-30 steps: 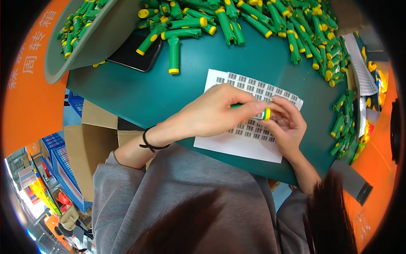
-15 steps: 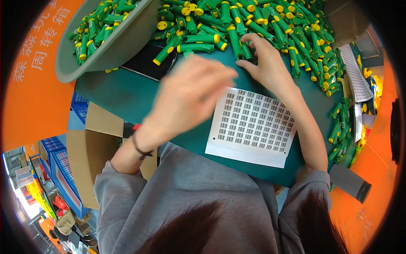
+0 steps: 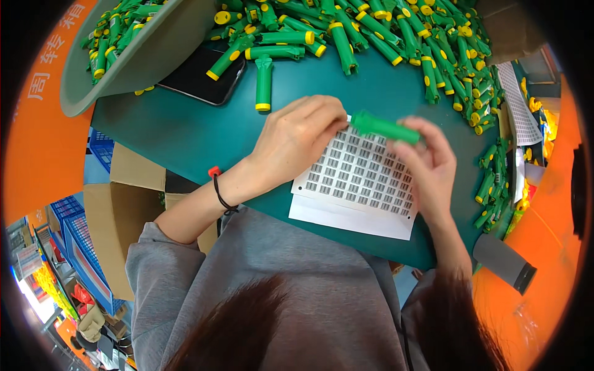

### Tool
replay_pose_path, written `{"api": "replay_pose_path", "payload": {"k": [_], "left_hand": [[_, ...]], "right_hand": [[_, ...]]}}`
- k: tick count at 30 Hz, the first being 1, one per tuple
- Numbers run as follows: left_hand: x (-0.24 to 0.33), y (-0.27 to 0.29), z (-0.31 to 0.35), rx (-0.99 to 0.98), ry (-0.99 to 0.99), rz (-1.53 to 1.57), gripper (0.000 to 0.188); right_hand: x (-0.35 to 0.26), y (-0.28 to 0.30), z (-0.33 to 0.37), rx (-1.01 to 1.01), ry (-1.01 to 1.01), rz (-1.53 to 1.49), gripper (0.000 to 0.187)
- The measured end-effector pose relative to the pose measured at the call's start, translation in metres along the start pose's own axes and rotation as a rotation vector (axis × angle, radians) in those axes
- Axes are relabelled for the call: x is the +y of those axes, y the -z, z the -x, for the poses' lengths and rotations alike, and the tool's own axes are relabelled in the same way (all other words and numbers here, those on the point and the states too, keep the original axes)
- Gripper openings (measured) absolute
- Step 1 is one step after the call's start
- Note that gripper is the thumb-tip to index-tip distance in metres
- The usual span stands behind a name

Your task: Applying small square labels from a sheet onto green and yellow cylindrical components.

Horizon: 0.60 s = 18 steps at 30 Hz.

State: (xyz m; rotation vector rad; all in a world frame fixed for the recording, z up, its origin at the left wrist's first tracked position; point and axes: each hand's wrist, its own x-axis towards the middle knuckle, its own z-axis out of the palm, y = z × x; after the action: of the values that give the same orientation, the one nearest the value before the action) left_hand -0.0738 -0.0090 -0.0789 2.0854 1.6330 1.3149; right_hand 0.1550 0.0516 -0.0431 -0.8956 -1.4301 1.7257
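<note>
My right hand (image 3: 430, 157) pinches a green plastic tube (image 3: 387, 128) by one end and holds it tilted above the upper part of a white sticker sheet (image 3: 349, 217). Rows of small dark printed labels cover the sheet, which lies at the front edge of the table. My left hand (image 3: 303, 139) is closed, its fingertips together at the sheet's upper left edge; what they pinch is hidden. Beyond the left hand, a single green tube with a yellow end (image 3: 263, 85) lies by itself.
A large pile of green and yellow tubes (image 3: 427, 37) spreads over the back and right of the green table (image 3: 173, 136). At the left back a tilted grey-green basin (image 3: 133, 77) holds more, beside a black phone (image 3: 204, 77). A cardboard box (image 3: 111, 229) stands left; a grey cylinder (image 3: 502, 263) lies right.
My right hand has taken a green tube from the near side of the pile and brought it over the sheet. The left hand has come down to the sheet's upper edge.
</note>
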Motion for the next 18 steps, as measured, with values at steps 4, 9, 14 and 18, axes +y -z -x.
{"api": "replay_pose_path", "payload": {"k": [4,9,14,18], "left_hand": [[0.006,0.004,-0.005,-0.051,0.218,0.249,0.011],[0.046,0.011,-0.016,-0.311,0.373,0.537,0.007],[0.049,0.005,-0.023,-0.413,0.354,0.522,0.008],[0.053,0.004,-0.025,-0.399,0.324,0.436,0.010]], "right_hand": [[0.027,0.010,0.029,-0.004,-0.062,-0.061,0.036],[0.029,0.009,0.028,-0.083,-0.034,0.007,0.039],[0.035,0.010,0.030,-0.078,0.036,0.038,0.039],[0.035,0.009,0.030,-0.073,0.065,0.061,0.040]]}}
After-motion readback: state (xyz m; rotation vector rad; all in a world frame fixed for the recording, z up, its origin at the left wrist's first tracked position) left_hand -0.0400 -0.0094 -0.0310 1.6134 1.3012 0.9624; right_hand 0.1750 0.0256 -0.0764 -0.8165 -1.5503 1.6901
